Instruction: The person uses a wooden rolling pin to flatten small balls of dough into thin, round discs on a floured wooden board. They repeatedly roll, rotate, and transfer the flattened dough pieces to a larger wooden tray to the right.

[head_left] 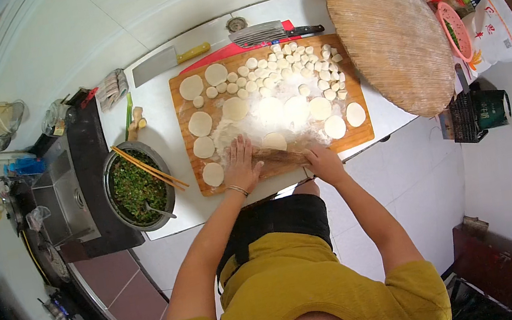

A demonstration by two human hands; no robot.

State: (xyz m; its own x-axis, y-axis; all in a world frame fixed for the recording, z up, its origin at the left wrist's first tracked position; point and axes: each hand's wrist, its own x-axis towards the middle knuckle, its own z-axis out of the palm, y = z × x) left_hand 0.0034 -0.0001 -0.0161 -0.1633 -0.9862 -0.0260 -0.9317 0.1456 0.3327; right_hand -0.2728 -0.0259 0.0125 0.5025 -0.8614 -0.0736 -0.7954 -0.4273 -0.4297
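Head view: brown wooden rolling pin at near edge of rectangular wooden board, just in front of a thin white dough disc. Left hand palm down at pin's left end, fingers stretched out, slightly apart. Right hand over pin's right end; can't tell how tightly its fingers close. Crowding the board: white flour heap mid-board, small pale dough pieces behind it. Round woven bamboo tray overlaps far right corner. Left: dark round bowl of chopped green filling, light wooden chopsticks across the rim. Yellow-handled cleaver behind
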